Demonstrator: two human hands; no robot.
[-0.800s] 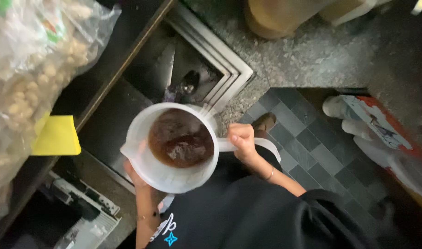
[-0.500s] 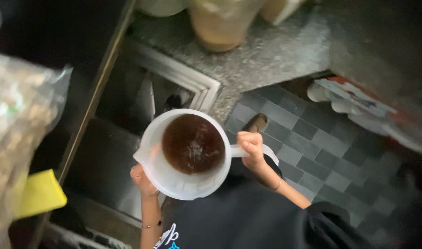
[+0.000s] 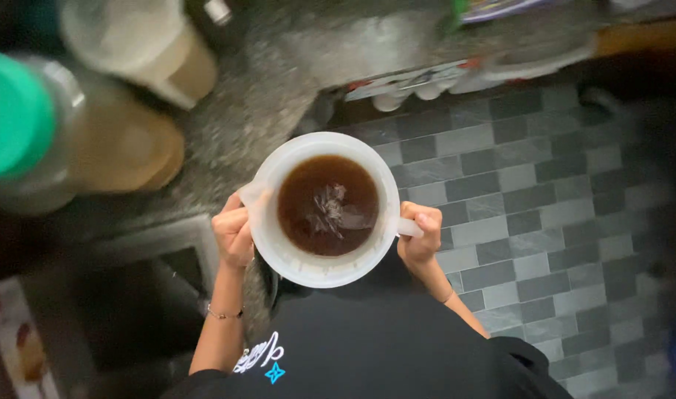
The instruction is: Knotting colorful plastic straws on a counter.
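Nearest the camera, at six o'clock, is the person's black shirt [image 3: 367, 347] with a small white and blue print on it. Just above it, at the centre, both hands carry a white plastic jug [image 3: 324, 209] held level over the edge where floor meets counter. The left hand [image 3: 234, 235] sits at nine o'clock of the jug, fingers curled and pressed against its outer wall by the spout; a thin bracelet [image 3: 224, 315] circles that wrist. The right hand [image 3: 420, 238] sits at three o'clock, closed around the jug's handle. The jug is round, wide-mouthed and translucent white, filled high with dark brown liquid [image 3: 327, 205] whose surface shows a pale, blurred reflection in the middle. Beneath and toward three o'clock spreads a floor of grey rectangular tiles [image 3: 544, 199] laid like brickwork. Farther, from ten to twelve o'clock, runs a speckled grey stone counter [image 3: 256, 111]. On it, blurred, stand a green-lidded container [image 3: 20, 118] and a pale tub [image 3: 142, 44].
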